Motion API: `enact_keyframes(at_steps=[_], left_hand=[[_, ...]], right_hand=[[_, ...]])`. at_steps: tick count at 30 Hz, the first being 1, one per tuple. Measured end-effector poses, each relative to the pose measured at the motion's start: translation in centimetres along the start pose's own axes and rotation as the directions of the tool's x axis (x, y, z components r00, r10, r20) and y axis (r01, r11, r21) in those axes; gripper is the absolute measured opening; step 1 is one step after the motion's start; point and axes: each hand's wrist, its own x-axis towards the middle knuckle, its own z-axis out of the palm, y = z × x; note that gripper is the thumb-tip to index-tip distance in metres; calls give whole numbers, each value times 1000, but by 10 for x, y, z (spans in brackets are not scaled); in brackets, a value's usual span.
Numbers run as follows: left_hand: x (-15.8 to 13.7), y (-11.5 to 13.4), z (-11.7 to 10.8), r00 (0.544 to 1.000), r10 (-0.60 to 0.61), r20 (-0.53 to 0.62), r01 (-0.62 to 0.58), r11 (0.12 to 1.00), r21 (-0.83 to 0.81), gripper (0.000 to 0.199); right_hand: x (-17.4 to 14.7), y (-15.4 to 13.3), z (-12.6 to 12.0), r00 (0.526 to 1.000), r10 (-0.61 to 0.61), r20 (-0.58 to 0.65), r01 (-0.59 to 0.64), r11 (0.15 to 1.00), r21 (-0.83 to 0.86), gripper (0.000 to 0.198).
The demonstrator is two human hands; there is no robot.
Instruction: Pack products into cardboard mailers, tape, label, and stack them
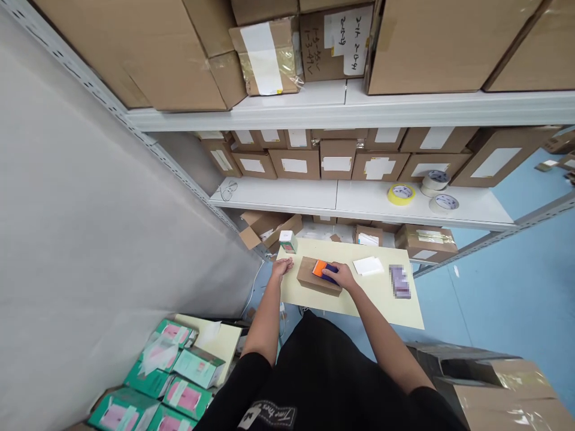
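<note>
A closed brown cardboard box (309, 280) lies on the pale yellow table in front of me. My right hand (342, 276) is closed around a flat orange and dark blue object (319, 267), which rests on or just above the box's top; its kind is unclear. Left of the box, apart from it, is my left hand (282, 267). Its fingers are curled together near the table's left edge, and whatever they may hold is hidden. Just beyond that hand stands a small green and white box (288, 242).
White paper sheets (368, 266) and a blurred purple item (399, 281) lie on the table (386, 305). Behind it, shelves (287, 194) hold cartons and tape rolls (401, 193). Green and pink boxes (188, 396) are stacked at lower left; a large carton (516, 395) stands at lower right.
</note>
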Motion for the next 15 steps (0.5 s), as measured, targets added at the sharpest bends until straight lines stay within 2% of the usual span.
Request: enact_keyframes(at_steps=[7, 15], left_hand=[[15, -8, -5, 989, -149, 13, 150, 988, -45, 43], [24, -13, -20, 985, -162, 61, 167, 981, -94, 41]], right_hand=[[1, 3, 2, 1000, 11, -1, -11, 1000, -25, 47], [1, 0, 4, 1000, 24, -1, -24, 998, -60, 50]])
